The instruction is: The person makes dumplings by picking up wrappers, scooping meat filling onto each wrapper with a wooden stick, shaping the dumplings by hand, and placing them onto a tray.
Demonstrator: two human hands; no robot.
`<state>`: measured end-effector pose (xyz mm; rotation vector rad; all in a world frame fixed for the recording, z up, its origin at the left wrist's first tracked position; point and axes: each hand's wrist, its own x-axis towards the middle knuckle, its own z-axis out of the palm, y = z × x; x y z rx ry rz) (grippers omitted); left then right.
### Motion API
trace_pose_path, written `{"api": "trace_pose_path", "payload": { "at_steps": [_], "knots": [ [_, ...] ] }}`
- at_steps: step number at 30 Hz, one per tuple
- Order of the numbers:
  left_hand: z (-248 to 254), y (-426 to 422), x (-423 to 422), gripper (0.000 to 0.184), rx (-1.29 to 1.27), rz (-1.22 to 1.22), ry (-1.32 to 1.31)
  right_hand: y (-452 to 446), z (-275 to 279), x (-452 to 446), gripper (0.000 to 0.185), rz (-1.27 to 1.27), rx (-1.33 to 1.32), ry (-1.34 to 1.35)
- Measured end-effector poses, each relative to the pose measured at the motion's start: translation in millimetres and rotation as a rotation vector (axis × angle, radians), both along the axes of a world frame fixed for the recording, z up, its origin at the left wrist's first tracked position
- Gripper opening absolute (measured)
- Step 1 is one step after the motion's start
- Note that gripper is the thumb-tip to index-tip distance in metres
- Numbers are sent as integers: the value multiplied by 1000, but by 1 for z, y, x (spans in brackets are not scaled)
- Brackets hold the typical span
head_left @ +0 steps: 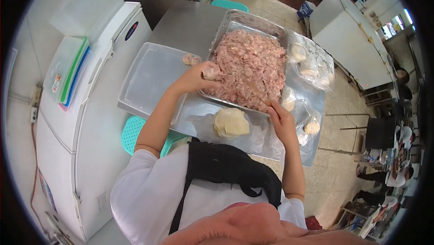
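A deep metal pan (233, 15) holds a large heap of raw ground meat (246, 59). At the pan's left edge my left hand (195, 78) is closed around a pale, thin dough wrapper (209, 72); its contents are hard to make out. My right hand (282, 119), at the near right corner, grips a thin wooden stick (258, 92) whose far end rests in the meat. Below the pan lies a stack of round dough wrappers (231, 122) on plastic. Two small filled dumplings (191, 59) sit on a translucent white tray (156, 75), just beyond my left wrist.
Plastic bags of pale dough rounds (311, 64) lie along the table's right side (312, 150). A white chest freezer (104, 123) stands at left with coloured lids (74, 71) on it. Turquoise stools (132, 134) sit under the table. Other people (398, 179) are far right.
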<state>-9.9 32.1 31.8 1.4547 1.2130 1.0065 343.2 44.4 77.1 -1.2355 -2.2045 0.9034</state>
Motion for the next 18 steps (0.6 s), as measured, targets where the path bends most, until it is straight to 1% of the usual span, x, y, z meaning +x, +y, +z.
{"api": "trace_pose_path", "payload": {
  "at_steps": [2,4,5,7,8,10,11,13,14,16,18],
  "knots": [
    [-14,-4,-33,44,77,275,289,-1,4,5,30,-58,-12,36],
    [-64,2,-76,46,140,340,137,-1,-2,9,30,-56,-61,56],
    [-71,2,-87,46,141,341,139,-2,-2,9,30,-74,-91,54],
    [-81,3,-101,47,86,607,642,-2,-5,8,30,-91,-120,50],
    [-88,7,-106,47,86,609,640,-1,-12,8,30,-90,-108,57],
    [-93,15,-110,59,108,770,705,0,-12,2,30,-89,-96,60],
    [-96,18,-112,59,107,769,702,-1,-11,0,30,-82,-102,81],
    [-77,21,-101,70,-37,784,797,0,-7,-4,30,-75,-109,99],
    [-78,25,-99,70,-38,784,794,0,-5,-6,30,-76,-117,103],
    [-79,32,-100,77,-80,735,804,0,-5,-8,31,-76,-124,107],
    [-86,36,-103,79,-49,715,796,-1,-5,-9,30,-86,-173,123]
  ]
}}
